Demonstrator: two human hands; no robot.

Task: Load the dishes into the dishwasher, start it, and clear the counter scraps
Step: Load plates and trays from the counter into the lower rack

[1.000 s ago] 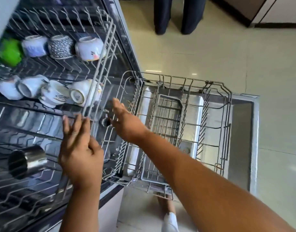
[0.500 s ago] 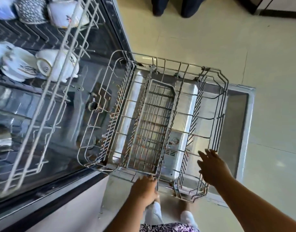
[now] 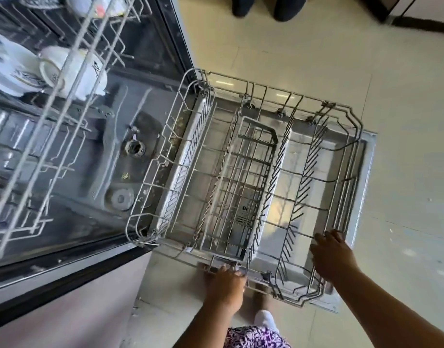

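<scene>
Lower rack (image 3: 243, 172) is sitting empty at frame centre, with the tub (image 3: 130, 156) lying to its left. Left hand (image 3: 223, 280) is gripping its near rim, fingers (image 3: 226, 270) curled round the wire. The right hand (image 3: 335, 257) is touching the lower-right corner, grip unclear.

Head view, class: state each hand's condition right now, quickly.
Left hand: grips the near rim of the grey wire lower dishwasher rack.
Right hand: open, fingers resting on the same rack's rim.

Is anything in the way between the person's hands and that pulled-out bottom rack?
Nothing visible. The left hand grips the near rim of the lower rack, and the right hand rests on its near corner wires. Inside the rack sits only a wire cutlery basket.
</scene>
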